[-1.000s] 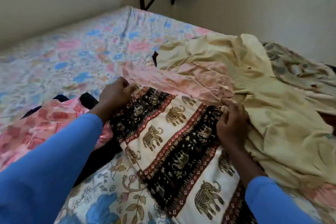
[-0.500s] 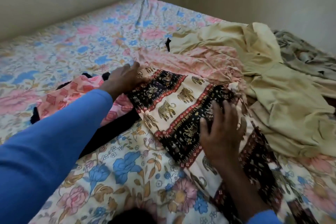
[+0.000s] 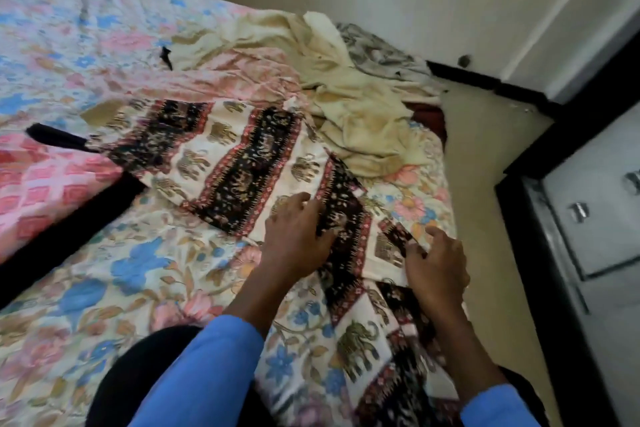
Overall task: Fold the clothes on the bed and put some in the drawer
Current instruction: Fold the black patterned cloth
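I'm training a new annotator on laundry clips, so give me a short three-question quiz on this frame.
1. True or false: the left hand presses flat on the elephant-print cloth.
2. Which garment lies crumpled beyond that cloth? A) cream garment B) green towel C) denim jeans
3. Which hand pinches the cloth's edge nearest the drawer unit?
Key: 1 true; 2 A; 3 the right hand.

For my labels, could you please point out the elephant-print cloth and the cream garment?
elephant-print cloth (image 3: 249,166): head view, on a black patterned band.
cream garment (image 3: 349,107): head view, on its crumpled middle.
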`<state>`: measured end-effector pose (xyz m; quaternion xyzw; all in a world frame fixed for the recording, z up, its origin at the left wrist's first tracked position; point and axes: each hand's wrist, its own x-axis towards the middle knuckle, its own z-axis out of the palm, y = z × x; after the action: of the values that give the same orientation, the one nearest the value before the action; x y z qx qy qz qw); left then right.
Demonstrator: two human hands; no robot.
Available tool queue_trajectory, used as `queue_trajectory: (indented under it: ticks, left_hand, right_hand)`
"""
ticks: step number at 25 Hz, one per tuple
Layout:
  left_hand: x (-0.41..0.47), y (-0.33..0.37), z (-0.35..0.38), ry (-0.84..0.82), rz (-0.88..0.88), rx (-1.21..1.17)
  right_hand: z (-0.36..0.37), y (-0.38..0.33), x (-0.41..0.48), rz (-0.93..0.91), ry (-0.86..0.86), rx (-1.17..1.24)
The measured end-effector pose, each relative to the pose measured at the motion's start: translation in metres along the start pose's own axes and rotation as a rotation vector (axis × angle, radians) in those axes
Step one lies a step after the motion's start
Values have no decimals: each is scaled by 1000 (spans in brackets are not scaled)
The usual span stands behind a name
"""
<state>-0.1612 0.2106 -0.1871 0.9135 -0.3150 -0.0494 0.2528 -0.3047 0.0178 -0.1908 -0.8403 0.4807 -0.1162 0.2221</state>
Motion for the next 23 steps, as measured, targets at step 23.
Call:
queue_trajectory:
  ticks: [23]
  left_hand:
    - [-1, 49, 10, -320, 413, 209]
  right_hand:
    - [-30, 67, 128, -276, -208, 175]
